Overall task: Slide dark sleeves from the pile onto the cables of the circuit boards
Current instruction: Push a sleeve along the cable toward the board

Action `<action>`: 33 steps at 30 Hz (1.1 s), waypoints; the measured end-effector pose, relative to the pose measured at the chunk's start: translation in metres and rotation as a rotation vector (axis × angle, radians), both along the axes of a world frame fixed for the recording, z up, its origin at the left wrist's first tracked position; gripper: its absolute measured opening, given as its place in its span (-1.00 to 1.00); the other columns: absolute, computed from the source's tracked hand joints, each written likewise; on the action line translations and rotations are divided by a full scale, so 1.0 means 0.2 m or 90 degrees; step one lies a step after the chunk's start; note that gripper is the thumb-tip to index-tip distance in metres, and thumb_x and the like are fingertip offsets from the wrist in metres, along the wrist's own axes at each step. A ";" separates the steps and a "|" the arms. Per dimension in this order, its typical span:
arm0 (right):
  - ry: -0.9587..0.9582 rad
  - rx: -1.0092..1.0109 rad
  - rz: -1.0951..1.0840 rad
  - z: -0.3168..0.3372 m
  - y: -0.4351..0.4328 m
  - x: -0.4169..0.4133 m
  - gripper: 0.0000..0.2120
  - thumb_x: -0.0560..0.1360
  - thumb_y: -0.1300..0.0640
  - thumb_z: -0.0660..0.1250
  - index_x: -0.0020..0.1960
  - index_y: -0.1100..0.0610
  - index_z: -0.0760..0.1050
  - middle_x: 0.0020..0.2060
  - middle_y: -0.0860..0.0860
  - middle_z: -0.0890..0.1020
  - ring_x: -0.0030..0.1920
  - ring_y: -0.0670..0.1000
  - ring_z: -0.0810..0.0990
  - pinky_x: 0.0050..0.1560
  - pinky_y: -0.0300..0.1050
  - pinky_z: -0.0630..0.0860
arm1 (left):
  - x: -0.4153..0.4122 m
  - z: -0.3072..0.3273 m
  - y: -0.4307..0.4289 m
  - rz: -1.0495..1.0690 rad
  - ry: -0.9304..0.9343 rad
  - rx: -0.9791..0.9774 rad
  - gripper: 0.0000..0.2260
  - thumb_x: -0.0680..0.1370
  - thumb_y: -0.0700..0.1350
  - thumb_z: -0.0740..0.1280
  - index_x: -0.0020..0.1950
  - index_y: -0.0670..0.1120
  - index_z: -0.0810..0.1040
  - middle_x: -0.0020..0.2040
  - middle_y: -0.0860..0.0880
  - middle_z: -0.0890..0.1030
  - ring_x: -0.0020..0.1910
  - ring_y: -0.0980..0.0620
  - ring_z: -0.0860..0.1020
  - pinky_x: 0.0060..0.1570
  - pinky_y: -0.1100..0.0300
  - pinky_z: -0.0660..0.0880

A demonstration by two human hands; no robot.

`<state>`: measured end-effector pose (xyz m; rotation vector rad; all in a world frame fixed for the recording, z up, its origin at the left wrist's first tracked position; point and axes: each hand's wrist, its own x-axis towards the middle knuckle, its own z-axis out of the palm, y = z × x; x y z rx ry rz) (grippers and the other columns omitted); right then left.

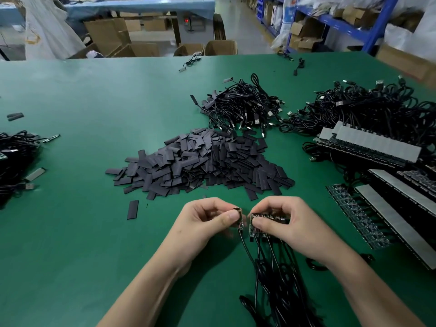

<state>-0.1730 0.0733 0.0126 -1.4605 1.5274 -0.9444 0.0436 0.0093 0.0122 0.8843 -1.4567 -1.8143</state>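
I log my left hand (207, 220) just on the near side of the pile of dark sleeves (203, 161), thumb and fingers pinching a single circuit board (240, 221) by its top end. My right hand (289, 224) is beside it, also just near of the pile, fingers curled round a stack of circuit boards (269, 217) held on edge. The single board sits just beside the stack, and I cannot tell whether they touch. Black cables (278, 279) trail from these boards toward me, away from the pile. One loose sleeve (132, 209) lies flat near the pile's near left corner. The pile itself rests on the green desk (70, 244). Behind the pile is a tangled heap of USB leads (245, 107), with a larger heap (377, 107) behind and right of the pile. Right of the pile are rows of boards (368, 147) standing packed together. Far left of the pile is another cable bundle (14, 156).
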 end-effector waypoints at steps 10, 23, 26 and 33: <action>-0.041 -0.104 0.061 0.05 0.05 0.20 -0.75 0.57 -0.18 0.32 -0.09 -0.05 0.66 -0.14 -0.08 0.74 -0.04 -0.06 0.69 0.11 -0.15 0.53 | 0.03 0.07 -0.05 0.037 -0.009 -0.191 -0.83 0.51 0.05 0.43 -0.03 0.00 0.73 -0.05 0.06 0.71 -0.03 0.13 0.62 0.02 0.31 0.51; -0.483 -0.056 0.189 0.39 0.13 -0.10 -0.69 0.57 -0.13 0.43 -0.17 0.10 0.59 -0.59 -0.15 0.26 -0.59 -0.18 0.25 -0.50 -0.26 0.14 | 0.05 0.03 -0.56 0.275 -0.667 -0.586 -0.71 0.52 0.10 0.50 0.21 0.06 0.71 0.18 0.00 0.66 0.19 -0.10 0.55 0.18 -0.04 0.49; -0.270 0.003 0.129 0.42 0.12 -0.08 -0.66 0.49 -0.21 0.45 -0.19 0.07 0.64 -0.56 -0.09 0.35 -0.56 -0.12 0.26 -0.49 -0.35 0.26 | 0.05 0.02 -0.58 0.282 -0.658 -0.586 -0.75 0.48 0.09 0.54 0.13 0.08 0.74 0.11 0.03 0.68 0.11 -0.08 0.60 0.11 -0.03 0.53; 0.117 0.004 0.019 0.26 0.07 0.09 -0.70 0.62 -0.16 0.27 -0.16 -0.02 0.60 -0.51 -0.13 0.33 -0.47 -0.12 0.24 -0.35 -0.13 0.22 | 0.05 0.00 -0.58 0.306 -0.538 -0.489 -0.81 0.44 -0.01 0.60 0.03 0.08 0.74 0.00 0.12 0.68 -0.04 0.07 0.63 0.08 0.09 0.58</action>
